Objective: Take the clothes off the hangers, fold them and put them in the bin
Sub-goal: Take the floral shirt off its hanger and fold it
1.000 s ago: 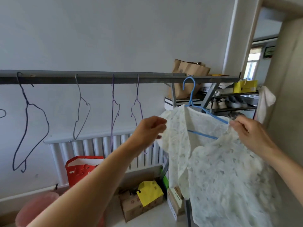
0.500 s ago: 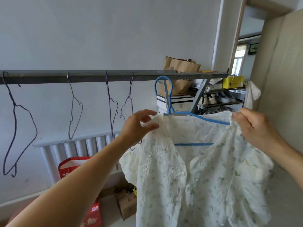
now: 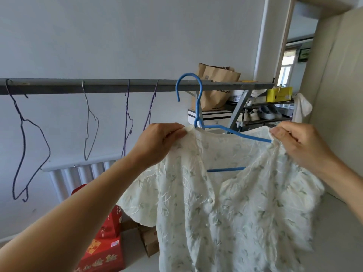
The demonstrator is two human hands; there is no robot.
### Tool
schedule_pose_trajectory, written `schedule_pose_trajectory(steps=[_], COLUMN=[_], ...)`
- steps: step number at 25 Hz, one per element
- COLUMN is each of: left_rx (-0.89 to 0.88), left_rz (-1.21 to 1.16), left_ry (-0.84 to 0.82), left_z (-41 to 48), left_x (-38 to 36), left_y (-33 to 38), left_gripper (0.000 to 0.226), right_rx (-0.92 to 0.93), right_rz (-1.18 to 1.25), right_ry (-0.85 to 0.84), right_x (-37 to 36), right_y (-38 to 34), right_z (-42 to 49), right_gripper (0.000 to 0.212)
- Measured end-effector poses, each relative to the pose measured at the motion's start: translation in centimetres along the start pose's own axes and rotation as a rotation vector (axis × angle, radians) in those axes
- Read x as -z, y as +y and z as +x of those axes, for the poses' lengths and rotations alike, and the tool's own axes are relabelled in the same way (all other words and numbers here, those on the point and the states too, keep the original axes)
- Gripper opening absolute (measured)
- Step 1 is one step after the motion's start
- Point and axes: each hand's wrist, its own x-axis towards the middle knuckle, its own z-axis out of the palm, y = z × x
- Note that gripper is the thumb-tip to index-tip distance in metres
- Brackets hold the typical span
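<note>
While the white embroidered blouse (image 3: 225, 203) hangs on the blue hanger (image 3: 198, 107), the head view shows the step in hand: taking the garment off its hanger. The left hand (image 3: 157, 142) pinches the blouse's left shoulder just beside the hanger's neck. The right hand (image 3: 298, 144) pinches the right shoulder where the hanger's arm ends. The hands are well apart, each closed on cloth, and the blouse spreads between them in the near right of the scene.

The hanger's hook stands in front of the grey rail (image 3: 98, 88) and appears free of it, though contact cannot be told. Empty wire hangers (image 3: 25, 120) hang on the rail to the left. A radiator (image 3: 64, 179) and a red box (image 3: 102, 248) lie below, and a paper bag (image 3: 216, 89) stands far right.

Folding is not begun, and no bin is in view. The next move likely calls for slipping one shoulder over its end of the hanger, then drawing the hanger out through the open neckline.
</note>
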Motion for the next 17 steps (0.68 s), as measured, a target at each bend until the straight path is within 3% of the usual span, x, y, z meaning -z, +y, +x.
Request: schedule_pose_trajectory(steps=[4, 8, 9, 12, 14, 17], left_rx=[0.039, 0.126, 0.13, 0.092, 0.092, 0.176], left_rz=[-0.049, 0.062, 0.076, 0.1, 0.099, 0.183], left_ry=[0.02, 0.165, 0.19, 0.22, 0.222, 0.256], left_z=[0.2, 0.7, 0.8, 0.6, 0.0, -1.0], left_x=[0.1, -0.1, -0.1, 0.2, 0.8, 1.7], left_y=[2.2, 3.6, 3.9, 4.6, 4.5, 3.2], left_gripper=[0.027, 0.03, 0.029, 0.029, 0.03, 0.028], right_rx=[-0.063, -0.19, -0.249, -0.404, -0.459, -0.48], right_rz=[-0.009, -0.125, -0.179, -0.389, -0.358, -0.031], right_ry=[0.018, 0.305, 0.31, 0.115, 0.127, 0.201], right_x=[-0.1, -1.8, -2.8, -5.1, -4.9, -3.8], right_y=[0.0, -1.7, -2.4, -3.1, -2.9, -1.5], right_z=[0.2, -0.1, 0.0, -0.3, -0.2, 0.1], right_gripper=[0.041, 0.037, 0.042, 0.066, 0.055, 0.029])
